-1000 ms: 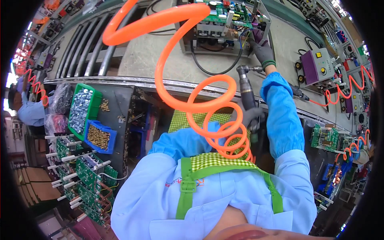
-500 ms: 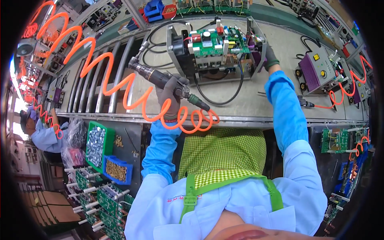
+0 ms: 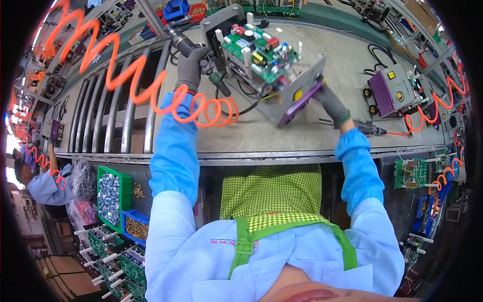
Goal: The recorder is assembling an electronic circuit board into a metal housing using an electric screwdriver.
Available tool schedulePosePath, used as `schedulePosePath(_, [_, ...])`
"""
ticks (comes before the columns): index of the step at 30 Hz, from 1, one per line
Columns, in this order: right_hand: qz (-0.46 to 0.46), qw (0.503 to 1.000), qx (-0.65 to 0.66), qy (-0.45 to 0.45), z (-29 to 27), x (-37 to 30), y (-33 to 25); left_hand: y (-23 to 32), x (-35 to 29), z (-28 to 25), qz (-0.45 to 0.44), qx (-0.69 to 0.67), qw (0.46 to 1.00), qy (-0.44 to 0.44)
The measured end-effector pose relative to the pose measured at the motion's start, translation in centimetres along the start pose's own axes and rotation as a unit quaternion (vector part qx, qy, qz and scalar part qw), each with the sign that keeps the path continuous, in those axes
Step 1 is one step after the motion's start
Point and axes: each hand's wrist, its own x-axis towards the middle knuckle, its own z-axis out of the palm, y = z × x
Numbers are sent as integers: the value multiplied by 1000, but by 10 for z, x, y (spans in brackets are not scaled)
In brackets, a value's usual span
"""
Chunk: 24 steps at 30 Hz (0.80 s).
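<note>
Left fingers (image 3: pixel 199 53) clamped on driver (image 3: pixel 179 41); right fingers (image 3: pixel 323 92) clamped on tilted panel (image 3: pixel 306 83).
Green bin (image 3: pixel 126 189) holds silvery parts (image 3: pixel 108 197); blue bin (image 3: pixel 135 214), just beside it, holds brass-coloured parts (image 3: pixel 136 228).

It's an electronics assembly workshop, folks: roller conveyor (image 3: pixel 151 131) gleaming at ten o'clock, purple-sided machine (image 3: pixel 383 94) at two, circuit boards (image 3: pixel 99 242) crowding eight!
</note>
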Motion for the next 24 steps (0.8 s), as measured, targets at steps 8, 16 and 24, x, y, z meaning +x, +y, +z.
schedulePosePath(8, [-85, 994, -12, 71, 121, -131, -71, 103, -113, -78, -23, -62, 998, 2])
schedulePosePath(16, [-104, 972, 79, 196, 252, -87, -92, 162, -205, -94, 116, -75, 990, 14])
schedulePosePath(24, [-114, 970, -183, 110, 283, -4, -134, 112, -244, -53, 121, -194, 973, 27])
